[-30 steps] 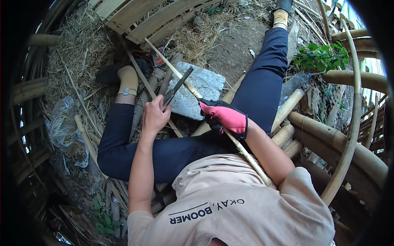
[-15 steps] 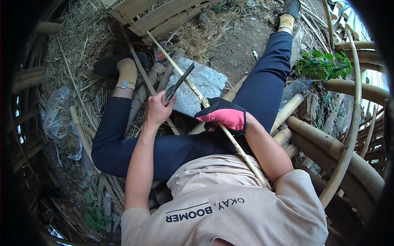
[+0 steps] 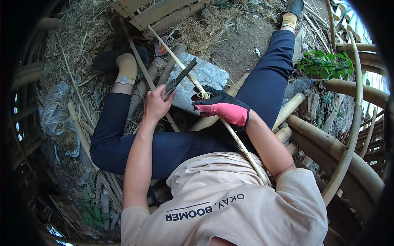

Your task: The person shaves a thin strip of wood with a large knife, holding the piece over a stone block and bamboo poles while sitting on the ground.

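My left hand (image 3: 158,102), bare, is closed around a knife with a dark, flat blade (image 3: 182,77). The blade slants up and right, its tip end crossing the pale stick. My right hand (image 3: 225,107) wears a pink and black glove and holds that long wooden stick (image 3: 172,58), which runs between its thumb and fingers. Curled shavings (image 3: 204,95) hang on the stick just beside the glove. The stick's near end rests against my shirt (image 3: 246,205), and its far end reaches toward a slatted panel. Beneath the blade and stick lies a flat grey stone (image 3: 211,76).
My legs are spread around the stone. Bamboo poles (image 3: 328,143) form a frame on the right, near a green leafy plant (image 3: 326,64) and a plastic bottle (image 3: 297,88). At left are dry straw (image 3: 82,41) and a clear plastic bag (image 3: 57,110). A slatted panel (image 3: 160,18) stands ahead.
My right hand has shifted slightly, its fingers straighter along the stick. The knife has turned so more of its blade's flat shows. Shavings stand out more beside the glove.
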